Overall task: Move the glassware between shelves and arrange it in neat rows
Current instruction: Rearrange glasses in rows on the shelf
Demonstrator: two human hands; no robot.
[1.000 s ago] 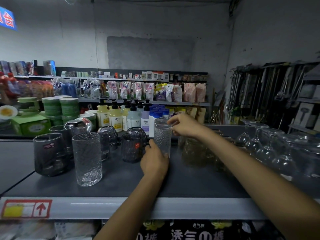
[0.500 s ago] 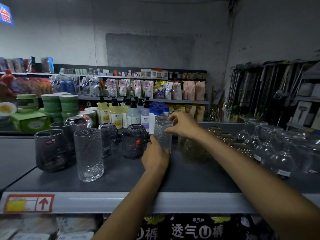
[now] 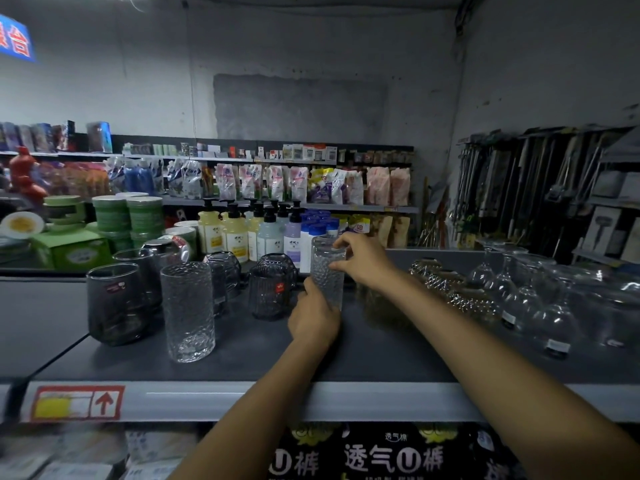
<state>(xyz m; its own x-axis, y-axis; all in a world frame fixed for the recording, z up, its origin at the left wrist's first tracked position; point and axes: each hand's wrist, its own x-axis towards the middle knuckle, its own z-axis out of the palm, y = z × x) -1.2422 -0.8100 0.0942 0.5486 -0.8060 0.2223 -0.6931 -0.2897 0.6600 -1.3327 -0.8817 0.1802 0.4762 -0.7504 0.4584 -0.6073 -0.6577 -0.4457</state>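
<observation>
A tall clear textured glass (image 3: 327,271) stands on the dark shelf top (image 3: 242,355) at mid-depth. My left hand (image 3: 313,318) grips its lower part from the front. My right hand (image 3: 362,261) pinches its rim from the right. A second tall textured glass (image 3: 188,311) stands alone nearer the front left. Smoky grey tumblers (image 3: 116,303) and dark ribbed glasses (image 3: 272,292) stand left of the held glass. Clear wine glasses (image 3: 550,317) and amber patterned glasses (image 3: 446,282) crowd the right side.
Pump bottles (image 3: 235,233) and blue-capped bottles (image 3: 317,230) line the back behind the glassware. Green tins (image 3: 128,216) and a green box (image 3: 69,251) sit at the far left. The shelf's grey front rail (image 3: 277,400) carries a red-framed label (image 3: 74,403). Packaged goods lie below.
The view has shifted slightly. Both hands stay on the tall textured glass, which has barely moved.
</observation>
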